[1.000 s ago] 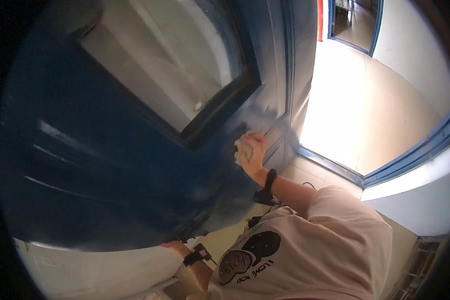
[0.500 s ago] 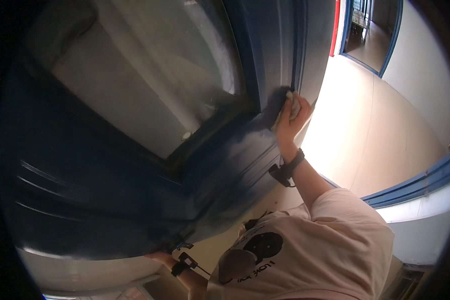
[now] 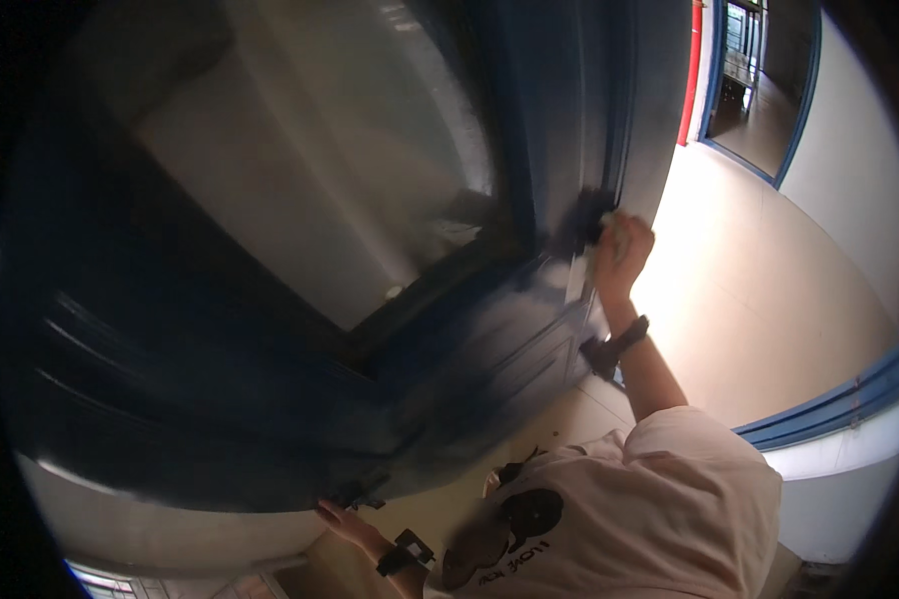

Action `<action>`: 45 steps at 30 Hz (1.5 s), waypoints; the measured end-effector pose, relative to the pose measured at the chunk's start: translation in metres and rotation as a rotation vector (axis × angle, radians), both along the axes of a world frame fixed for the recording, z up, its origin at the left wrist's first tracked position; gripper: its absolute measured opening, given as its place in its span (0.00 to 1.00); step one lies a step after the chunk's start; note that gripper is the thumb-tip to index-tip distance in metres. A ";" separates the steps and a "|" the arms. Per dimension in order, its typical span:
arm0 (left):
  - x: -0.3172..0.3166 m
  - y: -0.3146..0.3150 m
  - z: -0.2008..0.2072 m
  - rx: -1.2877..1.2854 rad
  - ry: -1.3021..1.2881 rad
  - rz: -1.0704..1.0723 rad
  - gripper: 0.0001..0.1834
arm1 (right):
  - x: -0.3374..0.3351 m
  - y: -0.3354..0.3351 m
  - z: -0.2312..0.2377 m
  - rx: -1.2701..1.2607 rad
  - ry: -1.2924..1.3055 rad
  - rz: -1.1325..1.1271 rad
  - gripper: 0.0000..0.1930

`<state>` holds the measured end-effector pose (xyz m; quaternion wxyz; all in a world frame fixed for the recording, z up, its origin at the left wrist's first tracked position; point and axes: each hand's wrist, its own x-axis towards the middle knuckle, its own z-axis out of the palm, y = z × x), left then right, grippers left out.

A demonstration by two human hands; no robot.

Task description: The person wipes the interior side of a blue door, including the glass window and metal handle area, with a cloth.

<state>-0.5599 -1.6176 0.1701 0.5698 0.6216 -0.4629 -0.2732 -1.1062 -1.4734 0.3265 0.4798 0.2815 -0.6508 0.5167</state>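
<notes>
A dark blue door (image 3: 240, 429) with a large glass pane (image 3: 270, 200) fills the left and middle of the view. My right hand (image 3: 624, 255) is closed around a crumpled pale cloth (image 3: 619, 236) near the door's right edge. The cloth lies close against the blue surface, beside a dark reflection of the hand. At the door's lower edge, next to a dark door handle (image 3: 360, 491), is my left hand (image 3: 345, 521), its fingers stretched out against the edge. The fingertips there are partly hidden. Each wrist wears a dark strapped device.
Pale floor (image 3: 739, 270) runs along the right side, brightly lit beside the door. A blue-framed doorway (image 3: 759, 90) opens at the upper right, near a red vertical strip (image 3: 691, 80). A blue ledge (image 3: 829, 404) lies at the right.
My right hand with the cloth appears slightly farther right and lower. The left hand also sits a little farther right along the door's edge. The whole view has shifted slightly.
</notes>
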 end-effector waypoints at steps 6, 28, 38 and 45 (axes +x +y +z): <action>-0.004 0.007 0.012 -0.006 0.152 -0.058 0.31 | -0.018 -0.003 0.049 -0.304 -0.206 0.077 0.15; -0.046 0.008 0.023 -0.175 0.263 0.111 0.29 | 0.075 -0.003 0.017 0.063 -0.271 0.114 0.16; -0.035 0.008 0.025 -0.195 0.194 0.081 0.30 | 0.074 -0.002 -0.001 0.120 -0.334 0.229 0.13; -0.048 0.033 0.046 -0.192 0.200 0.167 0.31 | 0.016 0.016 0.025 0.092 -0.110 0.131 0.14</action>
